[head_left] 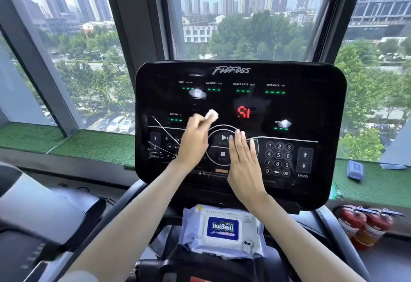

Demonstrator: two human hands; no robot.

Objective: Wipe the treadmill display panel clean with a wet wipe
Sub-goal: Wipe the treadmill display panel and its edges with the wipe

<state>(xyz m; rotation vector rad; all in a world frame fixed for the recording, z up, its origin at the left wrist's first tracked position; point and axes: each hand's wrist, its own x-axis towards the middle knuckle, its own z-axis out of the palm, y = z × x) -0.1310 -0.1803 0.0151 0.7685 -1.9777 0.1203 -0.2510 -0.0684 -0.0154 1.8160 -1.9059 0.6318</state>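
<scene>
The black treadmill display panel (311, 108) stands in front of me, with green dashes, a red number and white scribble marks at its lower left. My left hand (195, 141) is blurred and pinches a small wadded white wet wipe (211, 114) against the panel's middle left, above the round start button. My right hand (244, 159) lies flat with straight fingers on the panel, just right of the start and stop buttons and left of the number keypad. A white pack of wet wipes (222, 230) with a blue label rests on the ledge below the panel.
Windows with dark frames rise behind the panel. Green artificial turf (378, 184) covers the sill, with a blue wipe packet (355, 170) on it at right. Red fire extinguishers (364, 224) stand at the lower right. Another treadmill (33, 215) sits to the left.
</scene>
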